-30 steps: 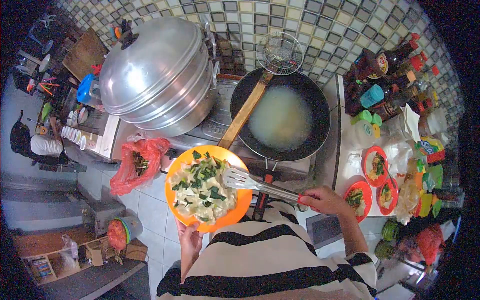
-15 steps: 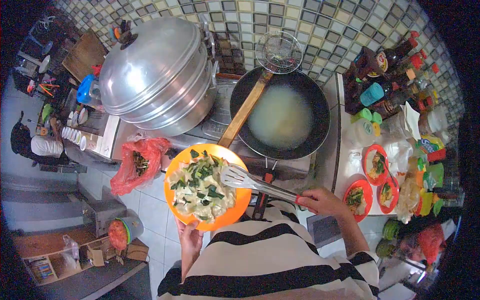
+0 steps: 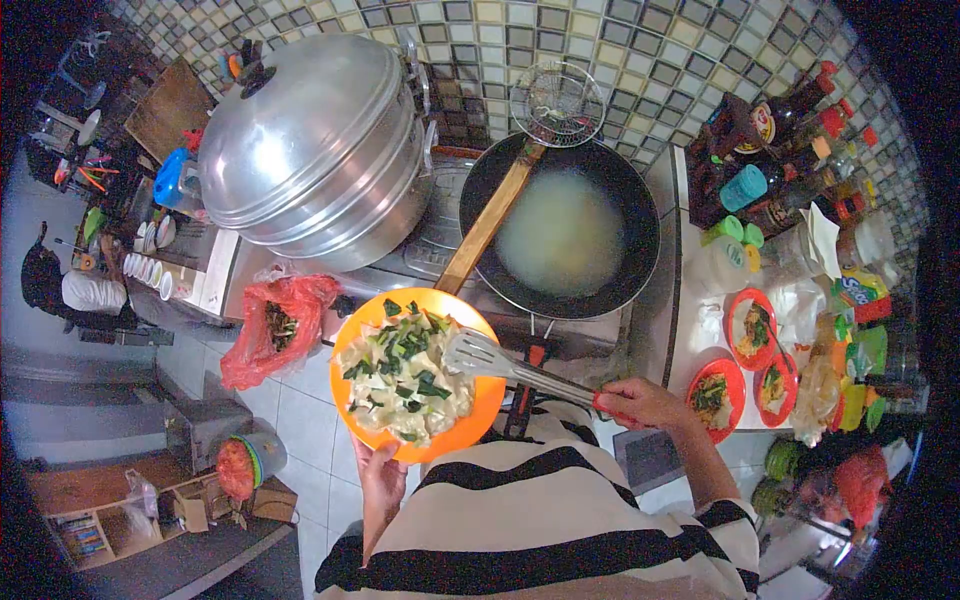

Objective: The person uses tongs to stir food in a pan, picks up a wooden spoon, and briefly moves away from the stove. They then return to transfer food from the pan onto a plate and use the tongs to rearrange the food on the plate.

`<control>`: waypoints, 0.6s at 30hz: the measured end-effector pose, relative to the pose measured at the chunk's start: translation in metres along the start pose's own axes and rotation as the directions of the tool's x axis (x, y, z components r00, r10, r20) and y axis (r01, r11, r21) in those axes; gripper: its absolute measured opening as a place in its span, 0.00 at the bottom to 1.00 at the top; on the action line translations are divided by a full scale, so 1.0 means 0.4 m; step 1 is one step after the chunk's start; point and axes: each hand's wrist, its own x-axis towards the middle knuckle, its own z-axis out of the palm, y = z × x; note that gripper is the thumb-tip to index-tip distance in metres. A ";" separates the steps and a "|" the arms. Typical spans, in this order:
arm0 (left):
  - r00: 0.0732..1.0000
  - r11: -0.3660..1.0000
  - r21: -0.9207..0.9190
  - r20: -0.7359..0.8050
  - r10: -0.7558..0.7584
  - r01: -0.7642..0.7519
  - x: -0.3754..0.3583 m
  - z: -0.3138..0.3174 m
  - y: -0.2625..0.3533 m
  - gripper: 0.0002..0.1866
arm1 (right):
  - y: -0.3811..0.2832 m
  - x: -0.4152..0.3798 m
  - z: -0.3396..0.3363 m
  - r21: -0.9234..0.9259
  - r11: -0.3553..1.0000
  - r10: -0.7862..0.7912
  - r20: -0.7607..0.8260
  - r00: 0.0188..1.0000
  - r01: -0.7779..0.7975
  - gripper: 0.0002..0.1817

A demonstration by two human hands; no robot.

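Observation:
My left hand (image 3: 380,478) grips the lower rim of an orange plate (image 3: 484,402), its thumb on top and the other fingers hidden underneath. Pale, wet-looking dumplings or noodles (image 3: 436,408) fill the plate, with chopped dark green leaves (image 3: 398,350) scattered over them. In my right hand (image 3: 640,404) are metal tongs (image 3: 545,378) with a red grip and a slotted head, whose tip touches the right side of the food. Just beyond the plate sits a black wok (image 3: 640,250) of cloudy liquid (image 3: 560,230).
A wire strainer (image 3: 558,105) with a wooden handle rests across the wok. Left of it stands a large aluminium steamer (image 3: 310,140). A red plastic bag (image 3: 245,350) holds greens. Red bowls (image 3: 716,365) and sauce bottles (image 3: 790,105) occupy the right counter. Another person (image 3: 92,292) is far left.
Almost everything stays in place. The plate and the tongs have shifted very slightly, with the tongs still against the food.

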 end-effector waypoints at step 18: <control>1.000 1.000 0.008 0.020 -0.007 0.007 0.001 -0.005 0.004 0.37 | 0.048 0.024 -0.012 0.183 0.982 0.027 0.113 0.993 -0.048 0.16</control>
